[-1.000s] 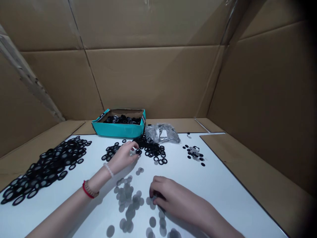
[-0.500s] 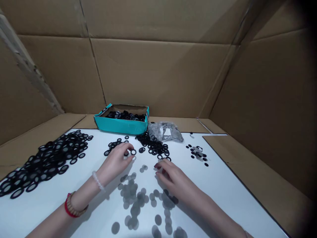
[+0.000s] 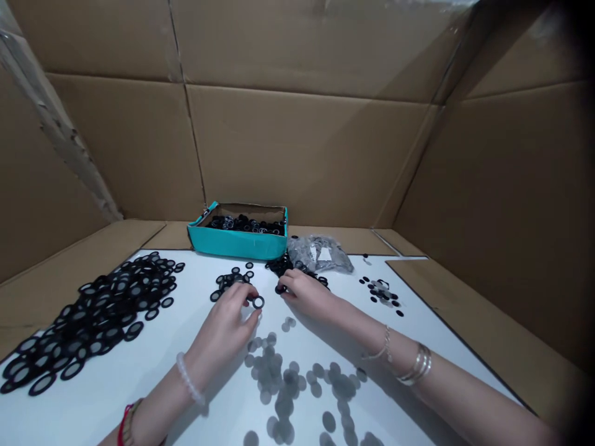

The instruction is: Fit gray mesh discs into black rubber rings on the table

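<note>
Pinching a black rubber ring (image 3: 258, 302) at its fingertips, the left hand (image 3: 222, 331) angles up toward the teal box (image 3: 238, 244), while the right hand (image 3: 307, 294), turned inward, grips a small black piece (image 3: 280, 289) just right of it.

Basically a cardboard booth: big corrugated panels (image 3: 297, 155) across the back, angled side panels (image 3: 502, 204) on the right and left, creased seams all over. Ragged pale strip (image 3: 60, 118) up the left corner. Flat cardboard (image 3: 465, 316) along the bottom, beside a glossy white board (image 3: 111, 412). Dim, soft, even light, top right corner pretty dark.
</note>
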